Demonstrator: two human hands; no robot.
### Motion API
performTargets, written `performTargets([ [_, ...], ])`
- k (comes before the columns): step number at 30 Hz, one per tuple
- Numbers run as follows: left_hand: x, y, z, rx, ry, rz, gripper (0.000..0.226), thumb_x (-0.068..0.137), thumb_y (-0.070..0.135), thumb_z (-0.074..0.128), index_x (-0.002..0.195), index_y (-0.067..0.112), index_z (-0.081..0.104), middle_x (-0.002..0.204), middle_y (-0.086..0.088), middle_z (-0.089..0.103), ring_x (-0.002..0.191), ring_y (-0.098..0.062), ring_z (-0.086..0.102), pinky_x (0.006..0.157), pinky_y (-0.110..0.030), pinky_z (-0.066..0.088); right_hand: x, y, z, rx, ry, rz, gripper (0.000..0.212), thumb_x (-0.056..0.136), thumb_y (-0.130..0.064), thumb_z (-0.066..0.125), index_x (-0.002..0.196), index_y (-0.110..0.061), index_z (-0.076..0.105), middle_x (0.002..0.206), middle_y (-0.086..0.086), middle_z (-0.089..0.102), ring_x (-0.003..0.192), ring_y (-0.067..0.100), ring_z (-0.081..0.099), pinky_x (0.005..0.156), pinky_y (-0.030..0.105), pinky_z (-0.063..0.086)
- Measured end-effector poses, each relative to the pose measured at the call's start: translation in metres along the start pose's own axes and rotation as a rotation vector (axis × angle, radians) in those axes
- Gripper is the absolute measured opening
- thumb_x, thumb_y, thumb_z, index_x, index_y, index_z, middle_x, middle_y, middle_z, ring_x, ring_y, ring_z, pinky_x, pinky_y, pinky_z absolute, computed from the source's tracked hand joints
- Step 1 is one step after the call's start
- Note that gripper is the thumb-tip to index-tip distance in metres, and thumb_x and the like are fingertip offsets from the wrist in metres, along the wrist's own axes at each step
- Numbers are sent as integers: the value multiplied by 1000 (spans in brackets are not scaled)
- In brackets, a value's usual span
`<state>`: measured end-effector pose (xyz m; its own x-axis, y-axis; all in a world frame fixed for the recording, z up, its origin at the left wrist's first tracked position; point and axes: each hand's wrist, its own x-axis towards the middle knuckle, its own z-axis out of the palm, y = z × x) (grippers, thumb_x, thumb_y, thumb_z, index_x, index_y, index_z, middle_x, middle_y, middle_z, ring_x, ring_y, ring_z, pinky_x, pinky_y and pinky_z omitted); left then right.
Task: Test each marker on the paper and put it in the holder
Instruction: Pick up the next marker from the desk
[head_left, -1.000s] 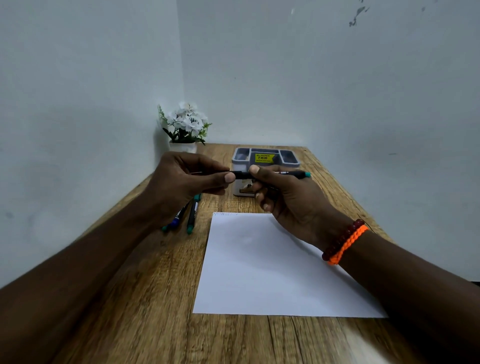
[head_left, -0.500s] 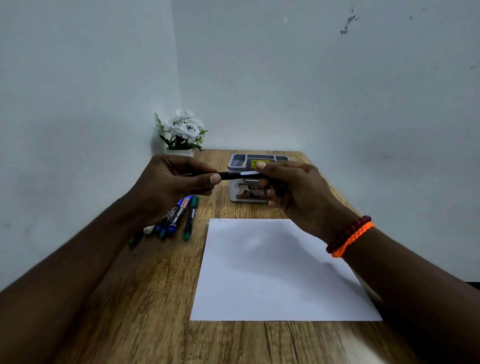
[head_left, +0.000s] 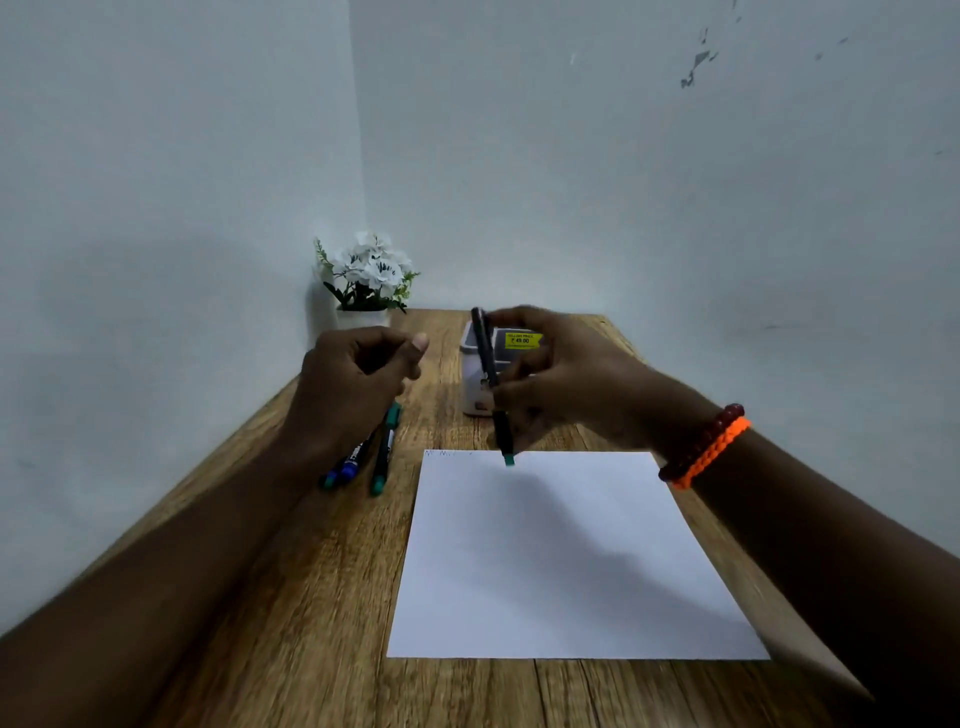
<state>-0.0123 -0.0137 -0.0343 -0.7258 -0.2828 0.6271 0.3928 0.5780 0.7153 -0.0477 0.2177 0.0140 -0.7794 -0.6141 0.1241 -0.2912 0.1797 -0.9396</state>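
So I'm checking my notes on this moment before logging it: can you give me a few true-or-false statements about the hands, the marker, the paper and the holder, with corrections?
1. The right hand holds a marker with its green end pointing down. True.
2. The left hand grips that marker too. False: it is apart from it.
3. The paper is covered in scribbles. False: only faint marks at its far left corner.
4. Spare markers lie left of the paper. True.
5. The holder stands on the paper. False: beyond it, on the table.

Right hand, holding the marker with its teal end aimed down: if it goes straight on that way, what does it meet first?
Probably the white paper near its far edge. The right hand tilts the marker toward it, though depth is unclear.
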Motion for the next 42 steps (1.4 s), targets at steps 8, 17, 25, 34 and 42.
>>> performTargets([
  [8, 3, -6, -2, 349, 5, 173, 12, 91, 30, 78, 96, 19, 81, 75, 11, 70, 64, 6, 61, 57, -4, 37, 97, -37, -40, -214, 475, -152, 83, 87, 10, 73, 149, -27, 33, 112, 28, 66, 68, 37, 78, 62, 48, 67],
  [17, 4, -11, -6, 375, -26, 205, 9, 89, 26, 79, 94, 19, 81, 68, 12, 68, 66, 11, 63, 56, 0, 40, 158, 17, -26, -585, 449, -138, 70, 87, -17, 79, 142, -24, 37, 101, 19, 73, 89, 35, 74, 88, 51, 62],
  [25, 4, -13, -4, 400, -34, 177, 11, 89, 26, 79, 96, 18, 82, 75, 6, 73, 63, 5, 60, 59, -9, 37, 158, 26, -21, -578, 397, -187, 56, 84, -11, 85, 128, -22, 52, 94, 11, 76, 93, 24, 74, 88, 43, 62],
  [34, 9, -20, -12, 465, -42, 75, 13, 88, 27, 79, 98, 20, 81, 81, 4, 71, 71, -3, 62, 63, -21, 44, 154, 22, -18, -682, 373, -197, 62, 92, -32, 80, 145, -17, 52, 125, 16, 69, 116, 29, 66, 101, 42, 54],
  [42, 9, -26, -15, 562, -213, -43, 18, 80, 37, 84, 89, 22, 79, 103, -2, 66, 89, -15, 66, 75, -34, 56, 100, -13, -15, -751, 545, -367, 52, 94, -31, 74, 140, -12, 60, 120, 8, 68, 116, 24, 62, 96, 37, 53],
])
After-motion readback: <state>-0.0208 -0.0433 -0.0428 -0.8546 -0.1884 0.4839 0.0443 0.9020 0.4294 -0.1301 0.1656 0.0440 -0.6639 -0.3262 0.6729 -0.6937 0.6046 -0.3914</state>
